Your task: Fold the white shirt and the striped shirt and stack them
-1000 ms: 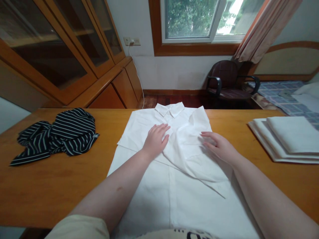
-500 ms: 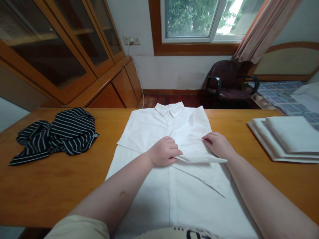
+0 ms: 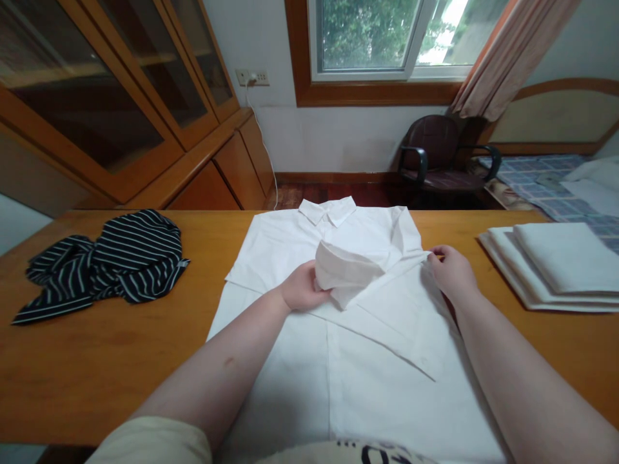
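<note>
A white collared shirt (image 3: 348, 361) lies spread on the wooden table (image 3: 120, 361), collar at the far edge. My left hand (image 3: 302, 289) is closed on the cuff end of the shirt's sleeve (image 3: 351, 264), lifting it into a loose fold above the chest. My right hand (image 3: 452, 274) pinches the same sleeve near the shoulder at the shirt's right side, pressing it to the table.
A crumpled black-and-white striped garment (image 3: 104, 264) lies at the table's left. A stack of folded white cloths (image 3: 556, 267) sits at the right. Beyond the table stand a dark armchair (image 3: 438, 158), a glass-door cabinet (image 3: 120, 103) and a bed (image 3: 570, 180).
Both hands went from lying flat on the shirt to gripping the sleeve. The left hand lifted the cuff end up; the right hand slid out to the shirt's right edge.
</note>
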